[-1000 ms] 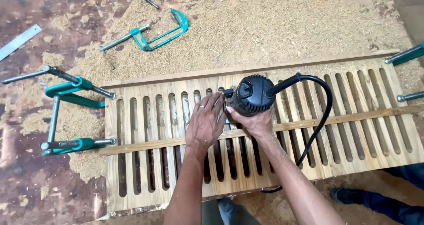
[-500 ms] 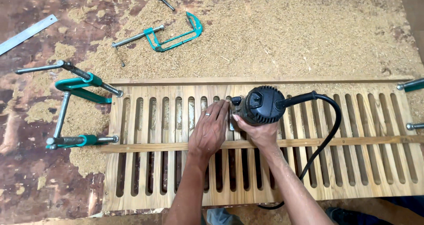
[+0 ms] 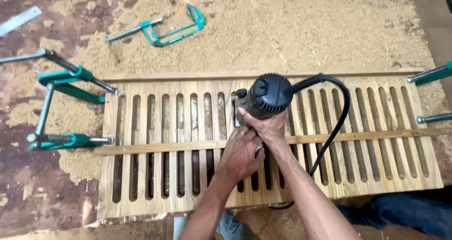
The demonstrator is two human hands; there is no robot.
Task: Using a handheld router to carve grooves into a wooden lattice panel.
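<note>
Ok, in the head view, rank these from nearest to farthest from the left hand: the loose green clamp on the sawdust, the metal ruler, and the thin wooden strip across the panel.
From the left hand:
1. Thin wooden strip, touching or just beside the hand, running across the slotted panel.
2. Loose green clamp, up and left on the sawdust.
3. Metal ruler, far top-left corner.

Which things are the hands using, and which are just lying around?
In use: router, slotted wooden panel, guide strip, both hands: left hand, right hand.
Lying about: loose green clamp, metal ruler, sawdust.
</note>
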